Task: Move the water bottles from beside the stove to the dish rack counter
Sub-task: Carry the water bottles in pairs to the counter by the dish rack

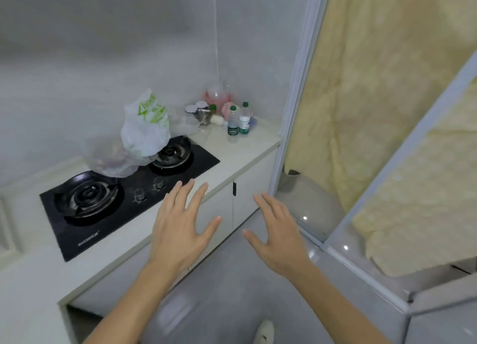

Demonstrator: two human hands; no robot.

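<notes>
Bottles: two clear water bottles with green caps stand upright on the counter (258, 147), to the right of the stove (124, 196) and near the back corner. The front bottle (232, 125) carries a dark green label; the rear bottle (244, 119) stands just beside it, to its right and slightly behind, with a lighter green label. The two look to be touching or nearly so; you cannot tell which from this view.

Your left hand (180, 225) hovers over the counter's front edge, fingers straight and spread, holding nothing. Your right hand (276, 235) hovers over the floor in front of the cabinet door (247, 189), fingers likewise spread and holding nothing. Both hands are well apart from the bottles.

A white plastic bag (145, 127) with green print sits over the back of the stove, between the two burners. Small jars (197, 110) with white lids and a pink container (218, 96) crowd the corner behind the bottles. A glass sliding door (291, 111) stands at the counter's right end, with yellow fabric (387, 111) behind it.
</notes>
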